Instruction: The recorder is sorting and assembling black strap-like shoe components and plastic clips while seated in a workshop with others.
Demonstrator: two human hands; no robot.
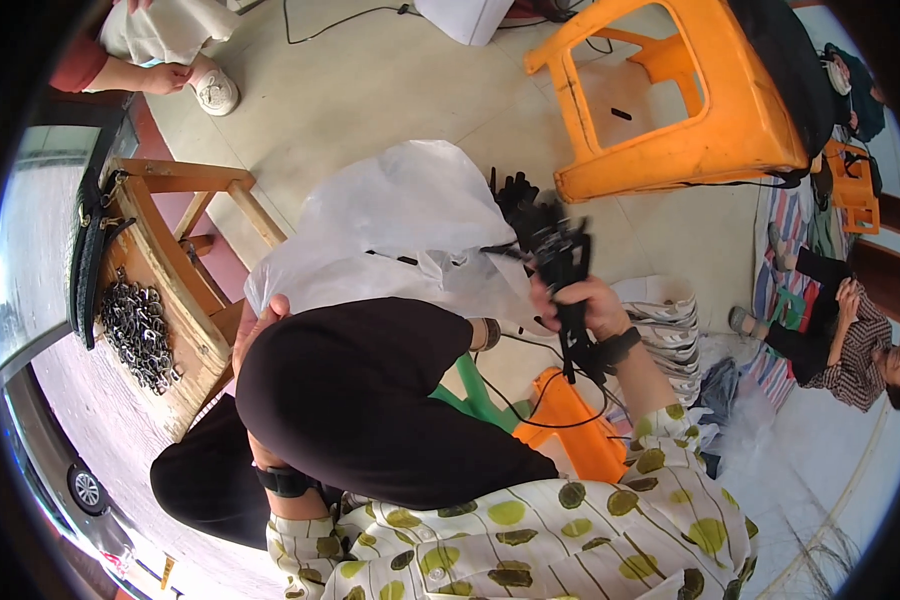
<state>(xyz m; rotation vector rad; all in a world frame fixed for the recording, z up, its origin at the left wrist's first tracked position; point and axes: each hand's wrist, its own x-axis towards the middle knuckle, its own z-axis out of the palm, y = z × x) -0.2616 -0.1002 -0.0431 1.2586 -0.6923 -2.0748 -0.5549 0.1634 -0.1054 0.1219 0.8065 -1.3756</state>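
My right hand (pixel 595 306) is closed around a bunch of black straps (pixel 567 265), blurred by motion, with loose ends hanging below the fist. More black straps (pixel 515 195) lie just beyond it, beside a white translucent plastic bag (pixel 395 205). The bag is spread out past my knees, and a few dark pieces show at its lower part. Beside my raised knee, my left hand (pixel 255 335) pinches the near left edge of the bag between thumb and fingers. My knee hides part of that hand.
A worn wooden stool (pixel 195 345) at left bears a pile of small metal rings (pixel 135 335) and black straps. An orange plastic stool (pixel 690 150) stands far right. Stacked pale material (pixel 665 335) lies right of my hand. Two other people are at upper left and far right.
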